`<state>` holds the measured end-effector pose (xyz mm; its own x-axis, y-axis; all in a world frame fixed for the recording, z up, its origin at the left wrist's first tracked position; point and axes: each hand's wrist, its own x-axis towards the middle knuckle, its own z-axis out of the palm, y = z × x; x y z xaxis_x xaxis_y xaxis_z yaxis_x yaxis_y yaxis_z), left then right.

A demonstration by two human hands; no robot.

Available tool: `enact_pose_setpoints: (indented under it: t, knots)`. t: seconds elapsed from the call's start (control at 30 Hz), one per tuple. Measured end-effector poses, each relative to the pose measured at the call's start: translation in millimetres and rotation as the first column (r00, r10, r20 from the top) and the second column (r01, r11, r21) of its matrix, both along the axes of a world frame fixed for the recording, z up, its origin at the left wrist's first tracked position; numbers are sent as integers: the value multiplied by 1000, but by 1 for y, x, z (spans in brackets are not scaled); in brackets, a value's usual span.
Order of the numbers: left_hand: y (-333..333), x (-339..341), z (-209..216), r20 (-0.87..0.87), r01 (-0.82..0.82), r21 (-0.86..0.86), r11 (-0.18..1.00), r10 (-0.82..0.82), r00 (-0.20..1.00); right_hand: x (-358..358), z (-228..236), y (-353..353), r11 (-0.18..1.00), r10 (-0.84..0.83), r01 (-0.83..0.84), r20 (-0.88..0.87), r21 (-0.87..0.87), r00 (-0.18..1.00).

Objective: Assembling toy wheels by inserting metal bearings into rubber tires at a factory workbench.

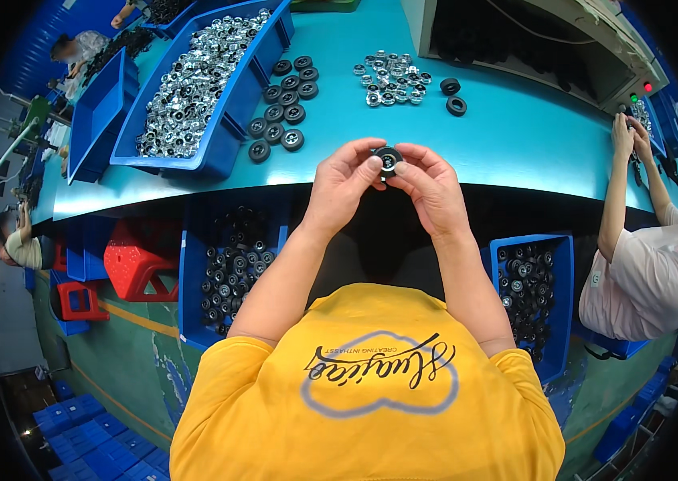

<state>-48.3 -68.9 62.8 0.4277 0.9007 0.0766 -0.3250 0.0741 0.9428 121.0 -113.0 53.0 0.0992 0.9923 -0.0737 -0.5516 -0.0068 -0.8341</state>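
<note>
Between my two hands, just over the front edge of the teal table, is a small black toy wheel [388,159] with a shiny ring and dark centre. My left hand [345,183] pinches it from the left with thumb and fingers. From the other side my right hand [432,186] grips it the same way, both thumbs on its upper face. Beyond my hands lies a loose group of clear and silver wheel hubs [392,78]. Two black tyres [456,106] rest to its right. Several black wheels [283,108] are laid out to the left.
A large blue bin [222,132] full of shiny hubs stands on the table [339,120] at left. Blue crates of wheels [186,280] [565,321] flank my body below. A machine housing [507,68] is at back right. Co-workers sit right [643,280] and far left, near red stools [134,260].
</note>
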Motion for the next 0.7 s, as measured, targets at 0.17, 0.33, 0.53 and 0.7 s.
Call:
enact_pose_setpoints:
  t: [0.17, 0.33, 0.53, 0.7]
  knots:
    - [2, -5, -10, -162, -19, 2, 1000, 19, 987, -4, -1, -1, 998, -60, 62, 222, -4, 973]
    - [-1, 2, -2, -155, -2, 107, 994, 19, 988, -1, 3, 0, 999, 16, -21, -123, -37, 992]
    - [-3, 2, 5, -404, 9, 538, 843, 248, 880, 6, -4, 0, 995, 48, -67, -221, -79, 974]
    - [-6, 3, 9, -430, 22, 556, 831, 265, 863, 5, -11, 1, 1000, -4, 4, -41, -12, 999]
